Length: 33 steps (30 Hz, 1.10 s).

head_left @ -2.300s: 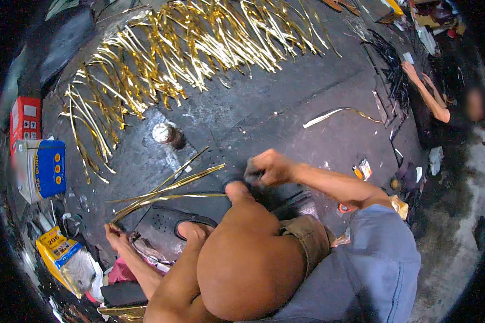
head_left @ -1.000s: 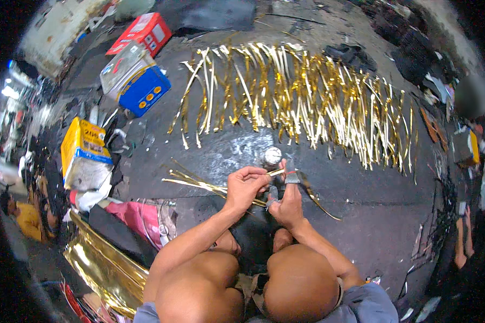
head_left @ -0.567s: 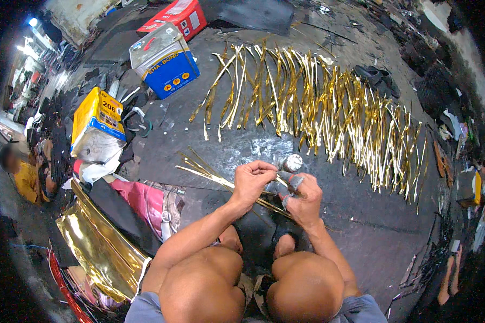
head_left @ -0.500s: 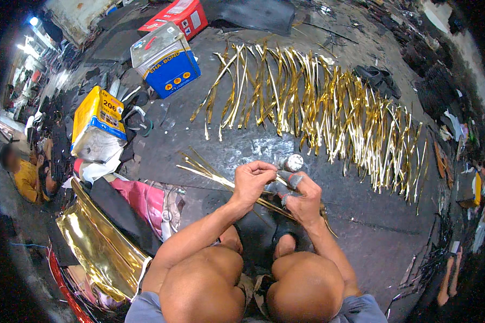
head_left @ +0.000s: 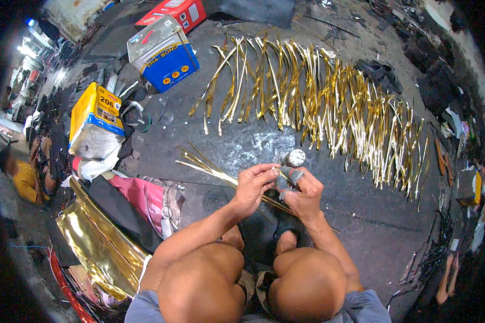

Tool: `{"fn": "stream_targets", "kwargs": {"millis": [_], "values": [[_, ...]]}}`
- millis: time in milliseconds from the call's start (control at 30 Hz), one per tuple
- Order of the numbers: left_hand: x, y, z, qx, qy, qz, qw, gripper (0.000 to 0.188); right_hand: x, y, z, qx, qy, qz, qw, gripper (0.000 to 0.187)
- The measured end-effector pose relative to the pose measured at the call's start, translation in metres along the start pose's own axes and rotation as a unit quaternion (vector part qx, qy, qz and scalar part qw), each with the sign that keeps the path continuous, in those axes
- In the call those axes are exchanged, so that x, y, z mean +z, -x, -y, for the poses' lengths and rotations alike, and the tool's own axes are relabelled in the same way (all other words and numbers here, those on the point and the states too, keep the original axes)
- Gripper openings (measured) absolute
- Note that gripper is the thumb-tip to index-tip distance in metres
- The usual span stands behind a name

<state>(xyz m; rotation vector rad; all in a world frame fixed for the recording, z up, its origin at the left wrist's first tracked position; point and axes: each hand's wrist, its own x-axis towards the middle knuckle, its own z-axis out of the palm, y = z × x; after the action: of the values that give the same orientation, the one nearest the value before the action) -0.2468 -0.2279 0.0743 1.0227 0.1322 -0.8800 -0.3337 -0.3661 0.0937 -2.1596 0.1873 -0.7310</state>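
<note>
In front of my knees my two hands meet. My left hand [head_left: 255, 185] is closed, thumb and forefinger pinching the end of a narrow gold-and-white strip. My right hand [head_left: 304, 192], with grey wraps on its fingers, is closed on the same strip just beside it; the fingers hide most of the strip. Under the hands lies a small bundle of similar strips [head_left: 213, 170], fanned out to the left. A small round container with a white, crusted top [head_left: 295, 157] stands just beyond my right fingers. Farther off, many gold and white strips [head_left: 328, 102] are spread in a long row.
At the far left stand a blue-and-white tin [head_left: 172, 67], a red box [head_left: 191, 16] and a yellow-and-blue tin [head_left: 97, 116]. Shiny gold sheet [head_left: 99, 242] and pink material [head_left: 140, 196] lie left of my legs. Dark sandals [head_left: 380, 75] sit behind the row. Another person [head_left: 27, 180] is at far left.
My hands have drawn closer together, and the left fingertips now pinch nearer the strip's end. The view has shifted slightly; the spread-out strips stay in place.
</note>
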Motion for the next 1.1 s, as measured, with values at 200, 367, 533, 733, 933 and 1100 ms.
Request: {"fn": "stream_targets", "kwargs": {"millis": [200, 367, 533, 733, 933, 1100], "values": [[-0.014, -0.013, 0.012, 0.011, 0.046, 0.015, 0.999, 0.014, 0.002, -0.004, -0.007, -0.018, -0.005, 0.029, 0.999, 0.03], [-0.023, -0.014, -0.003, 0.026, 0.012, -0.002, 1.0, 0.01, 0.0, -0.009, 0.001, -0.019, -0.007, 0.062, 0.998, 0.031], [-0.059, -0.027, -0.039, 0.099, 0.023, -0.088, 0.991, 0.007, -0.011, 0.01, -0.001, -0.003, 0.001, 0.117, 0.993, 0.03], [-0.152, -0.042, -0.081, 0.142, 0.028, -0.229, 0.963, 0.01, -0.035, 0.049, -0.015, 0.005, -0.027, 0.175, 0.984, 0.027], [-0.266, -0.052, -0.096, 0.129, 0.009, -0.335, 0.933, 0.011, -0.071, 0.095, -0.026, 0.094, -0.044, 0.216, 0.971, 0.028], [-0.325, -0.052, -0.096, 0.088, -0.187, -0.452, 0.868, 0.021, -0.068, 0.117, -0.031, 0.175, -0.089, 0.244, 0.95, 0.021]]}}
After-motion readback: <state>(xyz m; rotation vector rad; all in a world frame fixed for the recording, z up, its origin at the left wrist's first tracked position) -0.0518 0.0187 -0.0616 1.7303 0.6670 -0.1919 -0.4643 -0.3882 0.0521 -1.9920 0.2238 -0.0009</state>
